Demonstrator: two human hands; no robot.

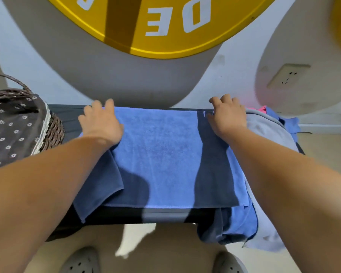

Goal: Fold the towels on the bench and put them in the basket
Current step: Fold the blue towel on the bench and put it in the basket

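1. Two hands press flat on a blue towel (161, 154) that lies spread over the dark counter (71, 119).
2. The left hand (102, 123) rests on the towel's far left corner, fingers spread wide, with no pinch.
3. The right hand (227, 115) rests on the far right corner. Its fingers curl down at the far edge, and I cannot tell if the grip pinches the cloth.
4. The towel's near edge lies along the counter's near side, and one left flap hangs lower.
5. The basket (53, 131), lined with dark flowered cloth, stands at the left end of the counter.
6. A pile of more towels (264, 131), grey, blue and pink, lies at the right end.
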